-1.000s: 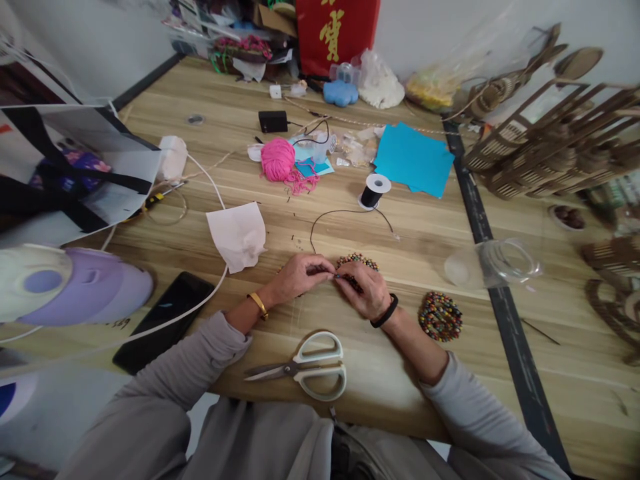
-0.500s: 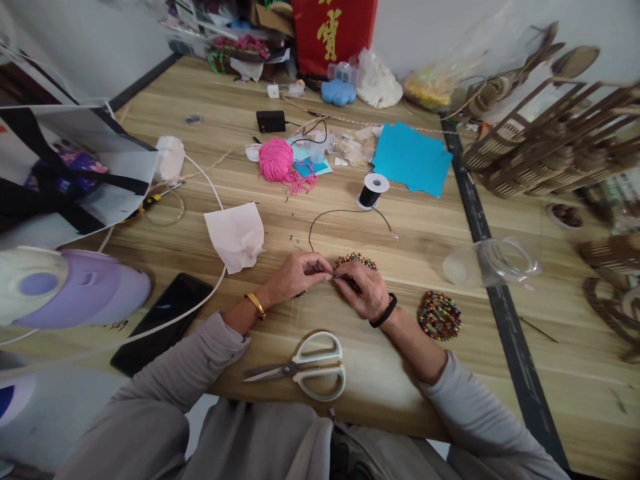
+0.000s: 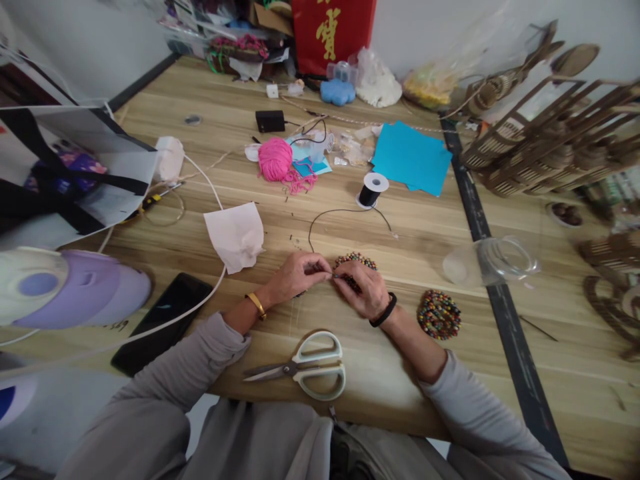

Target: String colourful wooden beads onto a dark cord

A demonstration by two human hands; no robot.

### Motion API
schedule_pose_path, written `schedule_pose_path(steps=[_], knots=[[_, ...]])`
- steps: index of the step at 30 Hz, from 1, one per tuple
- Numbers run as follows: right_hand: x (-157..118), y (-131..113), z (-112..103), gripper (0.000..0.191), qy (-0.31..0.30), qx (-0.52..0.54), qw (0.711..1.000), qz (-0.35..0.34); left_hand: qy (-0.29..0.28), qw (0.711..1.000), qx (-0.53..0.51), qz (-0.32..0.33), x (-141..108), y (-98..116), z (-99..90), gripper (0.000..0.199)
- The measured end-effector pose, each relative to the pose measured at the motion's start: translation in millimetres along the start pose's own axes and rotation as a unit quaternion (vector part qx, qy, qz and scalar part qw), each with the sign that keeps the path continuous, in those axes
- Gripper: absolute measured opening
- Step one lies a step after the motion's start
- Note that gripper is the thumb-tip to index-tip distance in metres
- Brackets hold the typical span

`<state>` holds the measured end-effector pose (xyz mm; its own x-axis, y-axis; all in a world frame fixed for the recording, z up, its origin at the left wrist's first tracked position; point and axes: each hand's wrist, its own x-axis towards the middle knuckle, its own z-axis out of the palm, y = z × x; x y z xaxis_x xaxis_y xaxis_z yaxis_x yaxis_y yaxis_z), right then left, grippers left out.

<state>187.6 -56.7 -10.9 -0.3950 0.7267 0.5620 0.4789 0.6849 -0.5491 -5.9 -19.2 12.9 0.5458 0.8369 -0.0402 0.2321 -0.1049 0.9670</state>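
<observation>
- Left hand [image 3: 296, 275] and right hand [image 3: 366, 288] are pinching an unclear tiny piece [image 3: 333, 275].
- Beads [image 3: 357, 257] are lying close by; this grip is probably needing steadiness.

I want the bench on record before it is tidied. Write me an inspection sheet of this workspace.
Surface: wood-grain tabletop, black strip on the right.
Working items: bead coil partly hidden by the right hand; second coil apart; spool; scissors.
Clutter: pink yarn, blue sheets, white paper, phone.
Hands: left hand and right close together, fingertips pinched at a small piece too tiny to identify.
Cables: white cable crosses the phone; black adapter beyond the yarn.
Surroundings: red panel at the back, slatted brown model on the right.
</observation>
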Motion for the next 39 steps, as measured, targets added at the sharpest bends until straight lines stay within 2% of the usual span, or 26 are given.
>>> schedule_pose_path(steps=[10, 16, 22, 29, 39], knots=[[-0.5, 1.4, 1.3, 0.014, -0.009, 0.005, 1.0, -0.005, -0.004, 1.0, 0.006, 0.001, 0.9, 6.1, 2.0, 0.011], [0.3, 0.5, 1.6, 0.015, -0.008, -0.003, 1.0, -0.02, -0.004, 1.0, -0.007, 0.007, 1.0, 0.9, 3.0, 0.015], [1.2, -1.9, 2.2, 0.015, -0.02, -0.02, 0.999, -0.03, -0.013, 0.999, -0.043, 0.004, 2.3, -3.3, 3.4, 0.018], [2.0, -3.0, 1.9, 0.016, 0.0, -0.003, 1.0, -0.027, -0.018, 0.996, -0.087, -0.021, 4.2, -3.0, 1.3, 0.022], [2.5, -2.6, -4.0, 0.009, 0.006, -0.086, 0.996, -0.005, 0.001, 0.997, -0.073, -0.033, 4.8, 2.0, -0.2, 0.018]])
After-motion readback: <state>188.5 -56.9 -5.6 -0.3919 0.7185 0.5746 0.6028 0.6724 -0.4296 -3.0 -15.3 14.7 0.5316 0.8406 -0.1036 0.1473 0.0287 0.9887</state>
